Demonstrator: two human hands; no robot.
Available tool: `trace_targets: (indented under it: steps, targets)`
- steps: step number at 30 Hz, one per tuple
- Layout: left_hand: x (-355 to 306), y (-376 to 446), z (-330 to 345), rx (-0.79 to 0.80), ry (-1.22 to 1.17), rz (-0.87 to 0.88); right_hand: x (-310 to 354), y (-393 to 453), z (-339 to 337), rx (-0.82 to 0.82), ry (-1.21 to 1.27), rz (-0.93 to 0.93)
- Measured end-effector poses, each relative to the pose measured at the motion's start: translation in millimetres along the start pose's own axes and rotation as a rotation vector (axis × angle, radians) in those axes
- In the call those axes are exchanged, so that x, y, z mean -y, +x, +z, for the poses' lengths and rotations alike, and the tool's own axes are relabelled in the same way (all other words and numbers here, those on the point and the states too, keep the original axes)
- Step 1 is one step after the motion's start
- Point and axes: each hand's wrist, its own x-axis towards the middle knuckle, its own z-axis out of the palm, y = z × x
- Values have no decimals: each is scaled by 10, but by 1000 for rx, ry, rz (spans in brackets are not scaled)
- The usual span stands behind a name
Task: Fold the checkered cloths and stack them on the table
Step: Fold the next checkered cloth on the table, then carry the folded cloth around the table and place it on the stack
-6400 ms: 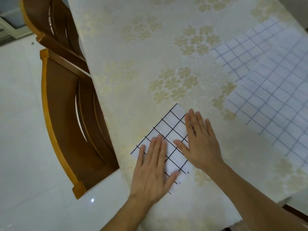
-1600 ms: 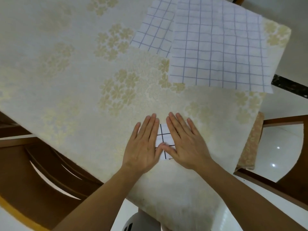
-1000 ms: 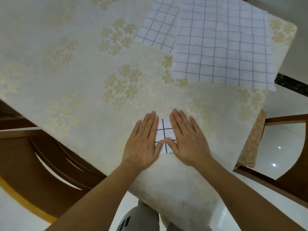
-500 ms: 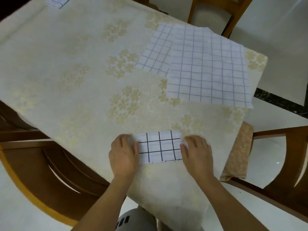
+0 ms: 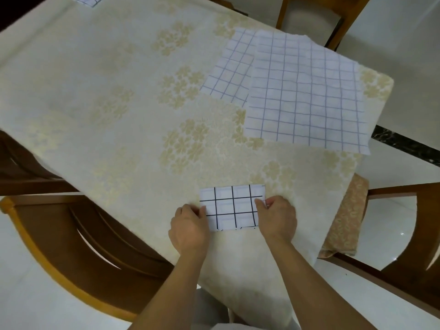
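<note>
Both hands were at the near edge of the table [image 5: 71, 75], one at each end of a small folded checkered cloth [image 5: 232, 207] with black lines. The left hand [image 5: 189, 228] gripped the cloth's left end, its fingers curled over the edge there. The right hand [image 5: 277, 219] pinched the right end, thumb on top and fingers bent around the fabric. The folded cloth lay flat as a short rectangle close to the near edge, toward the table's right corner.

Farther back, by the table's far right corner, a large unfolded checkered cloth [image 5: 307, 91] with faint blue lines was spread flat, one corner hanging past the right edge. It partly covered a second blue-lined cloth [image 5: 228, 72] lying just to its left. At the far left edge, a bit of another checkered cloth [image 5: 88, 0] showed, mostly cut off by the frame. A cream tablecloth with pale gold flowers covered the table, and wooden chairs [image 5: 78, 246] stood around it.
</note>
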Motion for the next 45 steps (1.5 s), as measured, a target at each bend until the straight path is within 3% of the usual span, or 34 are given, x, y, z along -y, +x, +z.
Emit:
trace_targets:
  steps: [7,16,25,31,34,40,45]
  targets:
    - [-62,36,19,76,4,-116,47,38,38,79,25,91]
    - [-97,-45,10,46,-15,-24,29,17,-31,136,76,55]
    - [-181,-123,-432,171,-706,-46,58,-68,-552,182,542,12]
    - [-290,-214,-793,411,-1026,-40,117,-206,-1020,255,821,-53]
    - [-330,-323,-869,428,-952,90,128,-301,-1133,253,849,-48]
    - [-367,-511,-853,250,-694,287,55,-469,-1163,220,745,-125]
    - [-254,-613,-745,161,-562,293,-73,-597,-1094,100,574,-218]
